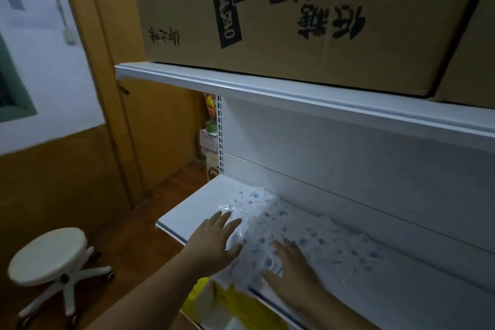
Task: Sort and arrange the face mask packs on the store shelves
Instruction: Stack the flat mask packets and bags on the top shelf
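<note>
- Currently flat, fingers straight: left hand [214, 241] and right hand [292, 265] pressing clear-wrapped, blue-dotted white face mask packs [267, 225].
- Slippery on white metal shelf [187, 209]; could slide off front edge.

The face mask packs [308, 238] are clear plastic bags with white masks printed in blue spots. They lie flat, overlapping in a loose row on the white shelf [187, 209].

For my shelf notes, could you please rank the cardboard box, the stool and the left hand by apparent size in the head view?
1. Cardboard box
2. Stool
3. Left hand
The hand is nearer the camera, so only its apparent size is ranked.
</note>
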A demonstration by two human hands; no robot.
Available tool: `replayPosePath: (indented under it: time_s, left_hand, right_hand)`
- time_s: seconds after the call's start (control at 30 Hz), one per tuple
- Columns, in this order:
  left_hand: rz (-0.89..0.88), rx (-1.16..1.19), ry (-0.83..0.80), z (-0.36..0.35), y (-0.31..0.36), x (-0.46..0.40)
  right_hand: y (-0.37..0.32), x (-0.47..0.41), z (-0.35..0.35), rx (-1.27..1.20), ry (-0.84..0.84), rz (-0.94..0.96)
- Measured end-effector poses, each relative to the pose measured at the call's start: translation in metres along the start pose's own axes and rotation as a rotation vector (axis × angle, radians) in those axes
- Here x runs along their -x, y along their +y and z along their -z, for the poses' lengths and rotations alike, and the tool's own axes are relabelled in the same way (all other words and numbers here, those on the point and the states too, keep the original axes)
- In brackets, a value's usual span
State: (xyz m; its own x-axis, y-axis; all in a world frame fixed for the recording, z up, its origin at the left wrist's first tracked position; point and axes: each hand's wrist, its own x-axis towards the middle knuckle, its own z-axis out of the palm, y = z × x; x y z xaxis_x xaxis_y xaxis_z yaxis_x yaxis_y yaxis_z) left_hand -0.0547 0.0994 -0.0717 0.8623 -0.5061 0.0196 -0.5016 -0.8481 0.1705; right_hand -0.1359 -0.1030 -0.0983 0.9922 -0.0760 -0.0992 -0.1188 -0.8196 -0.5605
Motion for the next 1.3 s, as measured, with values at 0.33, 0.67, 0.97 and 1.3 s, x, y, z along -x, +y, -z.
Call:
replayPosePath:
  time_s: [0.33,0.67,0.97,1.3]
  left_hand:
    - [-0.073,0.057,-0.044,-0.027,-0.018,-0.037]
    - [0.286,1.077,-0.151,0.013,0.022,-0.048]
    - [0.209,1.547,-0.485,0.000,0.087,-0.054]
    - [0.334,1.744,-0.574,-0.033,0.090,-0.057]
  right_hand:
    - [0.022,-0.034,-0.031,0.390,0.006,-0.070]
    - [0.017,-0.018,0.002,-0.034,0.283,0.100]
    - [0.051,0.005,0.037,0.371,0.239,0.230]
    - [0.129,0.016,0.048,0.333,0.151,-0.531]
